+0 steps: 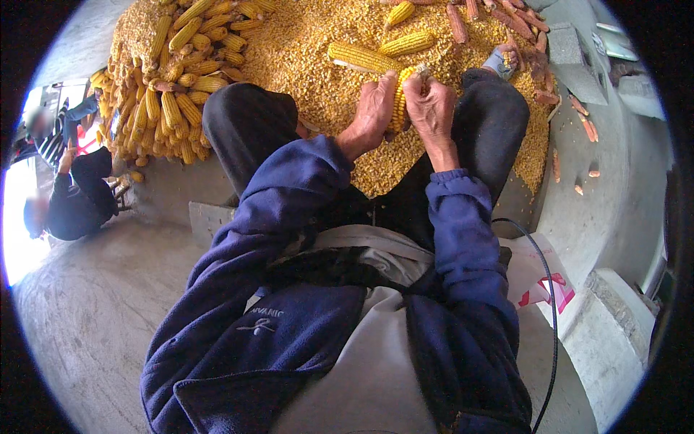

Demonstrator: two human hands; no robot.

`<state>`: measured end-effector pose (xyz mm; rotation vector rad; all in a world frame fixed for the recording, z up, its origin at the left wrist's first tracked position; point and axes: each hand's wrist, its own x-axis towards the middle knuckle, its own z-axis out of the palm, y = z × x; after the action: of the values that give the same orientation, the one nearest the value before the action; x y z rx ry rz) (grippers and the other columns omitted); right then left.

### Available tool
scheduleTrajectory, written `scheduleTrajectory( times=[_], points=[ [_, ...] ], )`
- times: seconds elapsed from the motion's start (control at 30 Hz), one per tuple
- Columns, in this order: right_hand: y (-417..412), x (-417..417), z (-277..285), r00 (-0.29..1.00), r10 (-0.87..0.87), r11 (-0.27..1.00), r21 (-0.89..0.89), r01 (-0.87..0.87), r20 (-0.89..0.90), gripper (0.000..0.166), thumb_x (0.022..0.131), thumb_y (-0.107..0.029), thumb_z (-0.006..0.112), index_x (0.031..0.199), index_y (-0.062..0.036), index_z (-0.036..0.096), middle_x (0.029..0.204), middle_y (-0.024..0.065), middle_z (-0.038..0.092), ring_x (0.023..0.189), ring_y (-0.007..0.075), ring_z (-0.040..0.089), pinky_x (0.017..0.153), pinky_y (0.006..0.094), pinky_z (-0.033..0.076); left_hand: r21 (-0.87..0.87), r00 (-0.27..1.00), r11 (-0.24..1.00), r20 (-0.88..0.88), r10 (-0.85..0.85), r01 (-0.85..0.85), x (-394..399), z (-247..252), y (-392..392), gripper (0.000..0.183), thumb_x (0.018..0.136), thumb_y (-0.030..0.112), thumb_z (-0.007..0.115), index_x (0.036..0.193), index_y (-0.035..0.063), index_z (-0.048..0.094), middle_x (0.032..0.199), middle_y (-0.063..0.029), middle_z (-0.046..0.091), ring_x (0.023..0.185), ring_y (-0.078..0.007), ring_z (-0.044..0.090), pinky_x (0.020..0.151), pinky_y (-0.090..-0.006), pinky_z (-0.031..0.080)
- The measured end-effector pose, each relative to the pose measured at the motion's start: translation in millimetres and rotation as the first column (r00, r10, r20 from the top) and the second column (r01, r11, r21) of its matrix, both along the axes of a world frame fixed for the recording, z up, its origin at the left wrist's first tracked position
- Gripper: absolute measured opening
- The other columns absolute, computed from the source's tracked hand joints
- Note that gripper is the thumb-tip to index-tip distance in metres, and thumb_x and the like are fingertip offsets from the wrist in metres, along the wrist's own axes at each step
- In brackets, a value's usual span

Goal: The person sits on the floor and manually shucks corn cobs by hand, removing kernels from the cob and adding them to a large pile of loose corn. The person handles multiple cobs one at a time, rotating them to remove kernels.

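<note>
Between my knees I hold a yellow ear of dried corn [399,104] roughly upright over the loose kernels. My left hand [373,108] wraps its left side and lower end, the thumb lying along the cob. Against its upper right side presses my right hand [432,103], with the fingers curled and partly hidden. At the ear's top a pale patch shows. Just beyond my hands lies a whole ear of corn [363,57] with a strip of husk beneath it. Another whole ear [406,43] rests farther back on the heap of shelled kernels [303,38].
A tall pile of unshelled ears [173,108] stands at the left. Stripped reddish cobs [515,21] lie at the back right, near concrete blocks [576,62]. A black cable [552,304] hangs beside my right arm, near a plastic bag [534,271]. Two people [81,190] sit at far left.
</note>
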<state>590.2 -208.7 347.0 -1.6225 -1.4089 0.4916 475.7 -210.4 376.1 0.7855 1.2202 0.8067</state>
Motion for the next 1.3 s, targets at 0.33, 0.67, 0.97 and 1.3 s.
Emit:
scheduleTrajectory(
  times=[0.33,0.67,0.97,1.3],
  points=[
    [-4.9,-1.6,13.5,0.801,0.029,0.994,-0.067,-0.086,-0.598,0.043,0.089,-0.033,0.052,0.056,-0.0065,0.045,0.053,-0.0039,0.041,0.051,0.0077,0.038,0.045,0.0290,0.030,0.127,0.999,0.991,0.016,0.044,-0.046,1.3,-18.5,4.7,0.050,0.094,0.039,0.035,0.070,0.0010,0.056,0.052,-0.0063,0.052,0.038,-0.0164,0.047,0.030,-0.0307,0.034],
    [0.3,4.0,-1.0,0.979,0.125,0.957,-0.241,-0.161,-0.160,0.060,0.081,-0.054,0.056,0.062,0.0020,0.057,0.050,0.0122,0.052,0.048,0.0221,0.053,0.048,0.0380,0.039,0.133,0.997,0.989,-0.001,0.071,-0.070,0.1,-18.3,5.2,0.047,0.093,0.037,0.038,0.081,-0.0032,0.058,0.057,-0.0082,0.053,0.040,-0.0175,0.048,0.032,-0.0308,0.035],
    [-1.6,-2.5,0.4,0.982,0.183,0.978,-0.094,-0.187,-0.051,0.052,0.087,-0.042,0.053,0.059,0.0019,0.055,0.046,0.0163,0.050,0.046,0.0299,0.056,0.046,0.0424,0.040,0.114,0.995,0.988,0.001,0.104,-0.104,-4.6,-36.8,9.5,0.040,0.093,0.037,0.036,0.084,0.0021,0.055,0.061,-0.0062,0.053,0.042,-0.0163,0.046,0.034,-0.0331,0.035],
    [-9.3,-8.2,-0.1,0.972,0.180,0.943,-0.255,-0.214,-0.148,0.058,0.088,-0.048,0.049,0.060,0.0019,0.054,0.049,0.0159,0.049,0.047,0.0259,0.051,0.048,0.0398,0.038,0.041,0.995,0.994,-0.011,0.103,-0.102,-5.1,-22.5,11.6,0.034,0.091,0.033,0.038,0.092,0.0055,0.058,0.073,-0.0037,0.056,0.061,-0.0150,0.053,0.049,-0.0319,0.043]
  ],
)
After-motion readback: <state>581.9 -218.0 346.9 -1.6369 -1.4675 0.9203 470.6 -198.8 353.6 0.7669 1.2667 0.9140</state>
